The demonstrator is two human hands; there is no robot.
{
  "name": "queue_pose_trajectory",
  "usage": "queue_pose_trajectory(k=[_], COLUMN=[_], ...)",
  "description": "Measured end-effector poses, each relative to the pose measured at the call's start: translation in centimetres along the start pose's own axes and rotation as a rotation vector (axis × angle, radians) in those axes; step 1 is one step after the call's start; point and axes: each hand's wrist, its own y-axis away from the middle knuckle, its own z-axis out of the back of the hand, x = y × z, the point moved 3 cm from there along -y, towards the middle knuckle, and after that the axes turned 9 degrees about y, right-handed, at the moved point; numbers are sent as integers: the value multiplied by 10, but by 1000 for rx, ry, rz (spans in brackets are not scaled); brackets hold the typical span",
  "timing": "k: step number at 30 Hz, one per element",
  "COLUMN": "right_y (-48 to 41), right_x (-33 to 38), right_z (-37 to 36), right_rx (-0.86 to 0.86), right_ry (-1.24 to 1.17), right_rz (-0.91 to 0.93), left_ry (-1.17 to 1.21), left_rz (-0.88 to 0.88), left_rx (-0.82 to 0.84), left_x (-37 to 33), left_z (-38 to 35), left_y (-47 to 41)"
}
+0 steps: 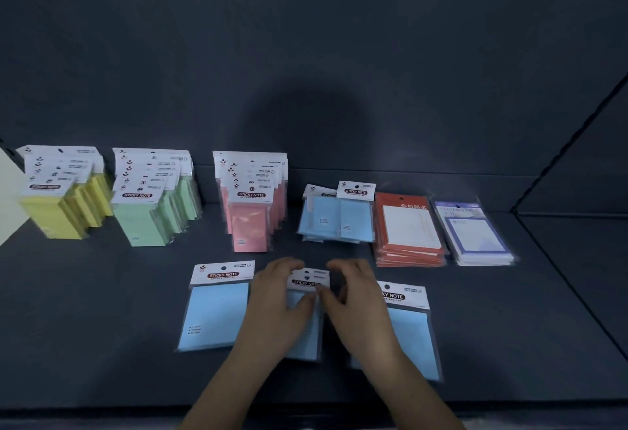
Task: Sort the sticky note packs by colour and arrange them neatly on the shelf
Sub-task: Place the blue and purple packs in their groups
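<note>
Three blue sticky note packs lie at the front of the dark shelf (102, 310): a left pack (217, 310), a middle pack (307, 331) and a right pack (413, 331). My left hand (272, 307) and my right hand (356, 307) both grip the middle pack, fingers curled over its white header and thumbs meeting on its face. My right hand covers part of the right pack. Behind stand rows of yellow packs (64, 198), green packs (153, 202) and pink packs (251, 205), and a small blue group (336, 215).
A stack of red-orange packs (409, 231) and a stack of purple-bordered white packs (475, 231) lie at the back right. The shelf's dark back wall (306, 56) and right side wall (594, 157) close the space. A pale panel (8, 191) shows at the far left.
</note>
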Motion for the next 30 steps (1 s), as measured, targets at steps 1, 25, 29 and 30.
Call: queue_pose_trajectory(k=[1, 25, 29, 30], right_y=[-6, -48, -42, -40], right_x=[-1, -10, -11, -9], right_z=[5, 31, 37, 37], right_rx=[-30, 24, -81, -79], right_ry=[-28, -342, -374, -442], right_rz=[-10, -203, -136, -125], left_ry=[13, 607, 727, 742], left_rz=[-19, 404, 391, 385], left_rx=[6, -25, -9, 26], left_x=[-8, -37, -34, -34], left_z=[-3, -44, -13, -6], left_y=[-7, -100, -78, -70])
